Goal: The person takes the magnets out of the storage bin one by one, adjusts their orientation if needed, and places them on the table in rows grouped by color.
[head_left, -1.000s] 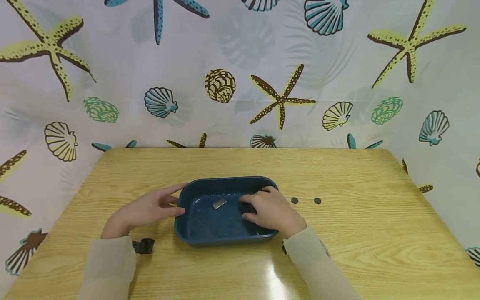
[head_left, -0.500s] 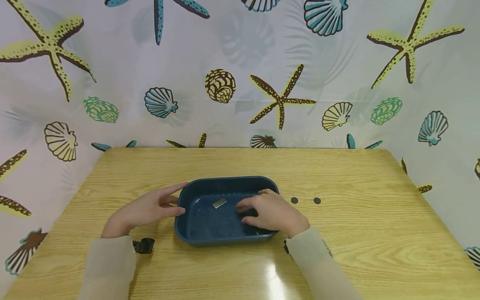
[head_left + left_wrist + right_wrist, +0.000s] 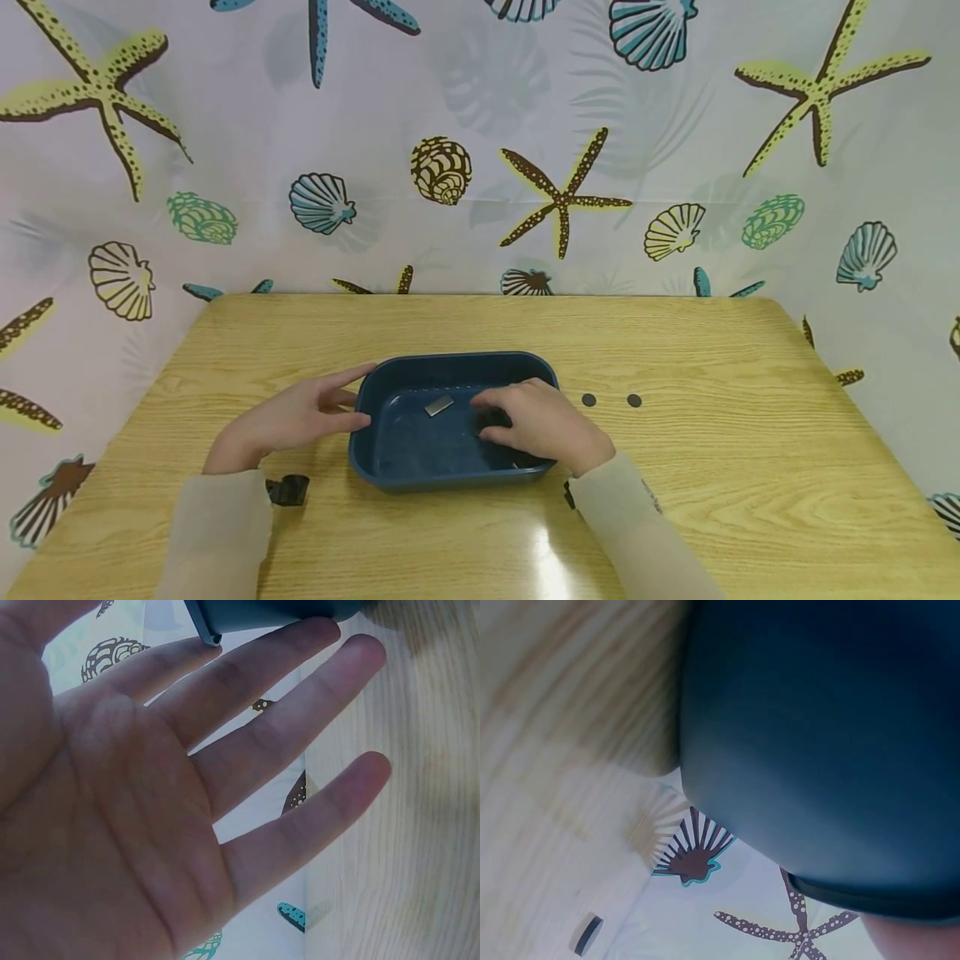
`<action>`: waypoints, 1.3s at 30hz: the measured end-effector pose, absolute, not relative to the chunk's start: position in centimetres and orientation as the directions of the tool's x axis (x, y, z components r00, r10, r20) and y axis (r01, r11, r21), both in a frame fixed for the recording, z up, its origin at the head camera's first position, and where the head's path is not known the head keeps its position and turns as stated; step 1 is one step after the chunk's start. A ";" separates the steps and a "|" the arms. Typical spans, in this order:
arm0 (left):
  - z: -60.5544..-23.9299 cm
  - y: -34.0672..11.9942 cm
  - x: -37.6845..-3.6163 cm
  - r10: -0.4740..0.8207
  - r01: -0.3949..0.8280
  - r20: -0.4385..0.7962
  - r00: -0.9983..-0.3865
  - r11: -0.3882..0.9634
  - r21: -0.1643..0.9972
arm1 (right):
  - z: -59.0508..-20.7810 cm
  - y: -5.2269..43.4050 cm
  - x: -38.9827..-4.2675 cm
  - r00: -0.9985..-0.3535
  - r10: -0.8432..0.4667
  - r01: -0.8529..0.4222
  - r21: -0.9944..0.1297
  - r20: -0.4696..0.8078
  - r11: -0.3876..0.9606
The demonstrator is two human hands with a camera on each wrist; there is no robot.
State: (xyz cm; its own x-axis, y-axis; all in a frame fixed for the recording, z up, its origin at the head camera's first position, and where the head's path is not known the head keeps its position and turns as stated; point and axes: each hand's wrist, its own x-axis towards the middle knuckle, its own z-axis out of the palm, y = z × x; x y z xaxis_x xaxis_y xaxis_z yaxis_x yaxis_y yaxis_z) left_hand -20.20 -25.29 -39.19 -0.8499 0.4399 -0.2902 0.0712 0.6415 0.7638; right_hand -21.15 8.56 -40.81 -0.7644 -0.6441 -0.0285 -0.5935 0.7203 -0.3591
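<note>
My left hand is at the left end of a dark blue plastic tub, fingers spread and fairly straight, fingertips at the rim. The left wrist view shows its bare palm and the fingers beside the tub's wall. Over the right end reaches my right hand, fingers bent down inside, thumb and index fingertips apart. A dark patch shows between them; the other fingertips are hidden. On the tub's floor lies a small silvery rectangular block. Another small bright piece peeks out below the right hand.
Two small dark flat discs lie on the wooden table right of the tub. The tub's outer wall fills much of the right wrist view. A sea-patterned curtain hangs behind and at both sides.
Inside the tub my right hand has shifted slightly, its index finger and thumb moving a little to the left. The left hand, tub and silvery block have stayed put.
</note>
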 end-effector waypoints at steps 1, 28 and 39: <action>-39.2 -25.3 -20.2 0.436 0.068 -0.292 -0.851 0.644 0.762 | -40.8 8.5 -21.1 -0.768 -0.640 -0.592 -0.350 -0.028 0.726; -39.3 -25.2 -20.5 0.452 0.086 -0.278 -0.848 0.633 0.770 | -41.7 7.6 -20.9 -0.758 -0.651 -0.645 -0.178 0.026 0.744; -39.3 -25.3 -20.2 0.439 0.080 -0.281 -0.853 0.643 0.762 | -41.9 7.2 -20.9 -0.763 -0.646 -0.634 -0.186 -0.006 0.751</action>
State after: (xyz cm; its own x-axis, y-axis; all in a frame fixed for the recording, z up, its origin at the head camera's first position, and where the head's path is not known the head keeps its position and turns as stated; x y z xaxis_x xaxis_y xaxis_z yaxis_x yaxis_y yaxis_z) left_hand -20.23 -25.32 -39.32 -0.8534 0.4390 -0.2810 0.0798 0.6427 0.7620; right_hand -20.87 7.19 -41.89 -0.7630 -0.6463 -0.0064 -0.6342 0.7506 -0.1856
